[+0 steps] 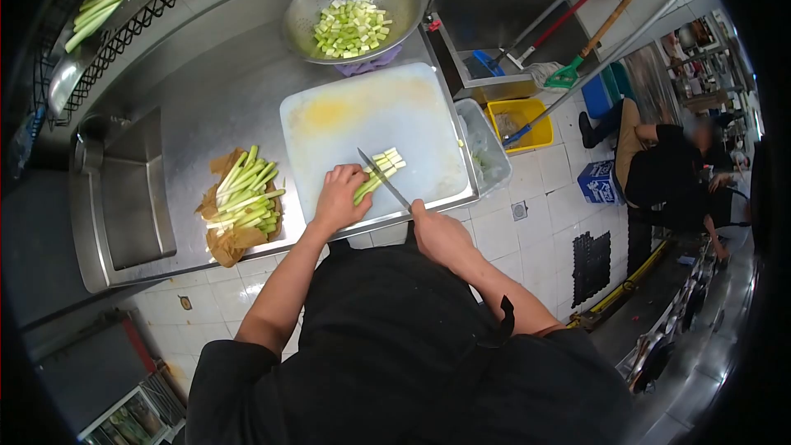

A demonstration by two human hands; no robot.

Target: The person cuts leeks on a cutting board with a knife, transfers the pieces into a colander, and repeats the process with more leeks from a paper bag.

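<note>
We see pale green stalks (377, 175) on a white cutting board (371, 132) stained yellow, a yellow bin (519, 122) and black apron (387, 321).

Black short-sleeved top, black apron, bare forearms, no gloves or rings.

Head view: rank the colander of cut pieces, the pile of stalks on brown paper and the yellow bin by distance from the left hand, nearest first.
From the left hand, which pins stalks on the cutting board:
1. Pile of stalks on brown paper, on the counter left of the board.
2. Colander of cut pieces, beyond the board's far edge.
3. Yellow bin, on the floor to the right.
</note>
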